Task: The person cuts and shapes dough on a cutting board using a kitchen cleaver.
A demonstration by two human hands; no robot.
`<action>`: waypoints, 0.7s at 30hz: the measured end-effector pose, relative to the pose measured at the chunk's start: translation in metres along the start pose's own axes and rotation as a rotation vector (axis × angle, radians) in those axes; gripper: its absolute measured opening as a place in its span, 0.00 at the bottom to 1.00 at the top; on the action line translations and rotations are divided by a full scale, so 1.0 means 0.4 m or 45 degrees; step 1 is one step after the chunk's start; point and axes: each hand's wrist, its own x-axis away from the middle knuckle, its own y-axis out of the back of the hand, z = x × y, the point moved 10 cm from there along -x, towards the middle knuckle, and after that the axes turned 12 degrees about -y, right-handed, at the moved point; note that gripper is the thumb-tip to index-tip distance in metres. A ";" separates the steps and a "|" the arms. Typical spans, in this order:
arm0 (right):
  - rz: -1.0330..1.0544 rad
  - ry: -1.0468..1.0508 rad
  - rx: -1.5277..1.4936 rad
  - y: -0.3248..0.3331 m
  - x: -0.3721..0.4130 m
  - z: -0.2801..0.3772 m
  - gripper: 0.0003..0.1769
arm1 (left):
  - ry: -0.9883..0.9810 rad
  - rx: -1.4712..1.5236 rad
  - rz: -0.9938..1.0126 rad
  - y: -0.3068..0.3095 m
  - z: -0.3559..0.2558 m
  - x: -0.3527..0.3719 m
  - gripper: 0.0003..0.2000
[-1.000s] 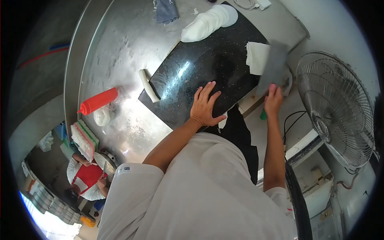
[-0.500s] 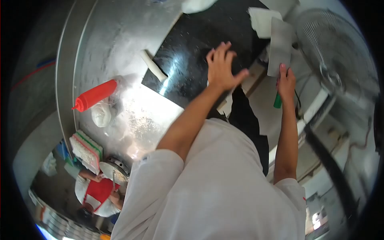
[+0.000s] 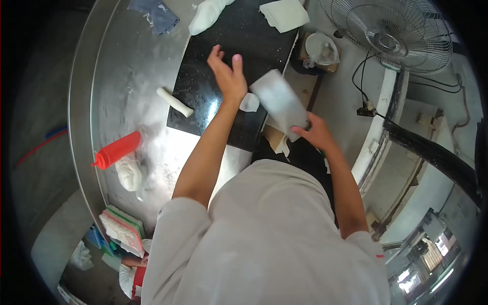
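Steel counter (image 3: 122, 91) fills the left and centre of the frame. Wire fan (image 3: 386, 43), upper right. Black board (image 3: 254, 51) lies on the counter, upper centre, with a pale bundle (image 3: 208, 15) and a folded white cloth (image 3: 284, 15) at its far end.

Right hand (image 3: 317, 132), right of centre: closed on the near end of a broad flat blade (image 3: 279, 96), thumb over it. The blade slants up and left toward the board; whether it touches the board, I cannot tell.

Left hand (image 3: 229, 76): raised, nothing in it, thumb apart from the fingers.

Red bottle (image 3: 117, 151) on its side, left, beside a bagged pale lump (image 3: 128, 173). White roll (image 3: 175, 101) straddles the board's left edge.

Smallest: a white disc (image 3: 249, 101), probably dough, on the board near its right edge, between left wrist and blade. Contact with either unclear.

Risks, my judgement: the wrist sits close to the blade's far end, so a sideways swing or a dropped forearm could bring a nick. The disc, if soft and tacky, could cling to the metal or crease under a skewed press. A sleeve or elbow sweeping left could roll the white piece off the board's edge.
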 end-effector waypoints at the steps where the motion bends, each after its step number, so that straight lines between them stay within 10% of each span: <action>1: 0.110 0.006 0.131 -0.052 -0.028 0.006 0.31 | -0.164 -0.249 0.189 -0.010 -0.056 0.007 0.36; 5: 0.354 0.100 0.491 -0.176 -0.132 0.054 0.33 | -0.295 -1.111 1.106 -0.068 -0.016 0.228 0.55; 21: 0.127 0.173 0.505 -0.132 -0.247 0.158 0.46 | -0.666 -1.075 1.249 -0.251 0.015 0.006 0.55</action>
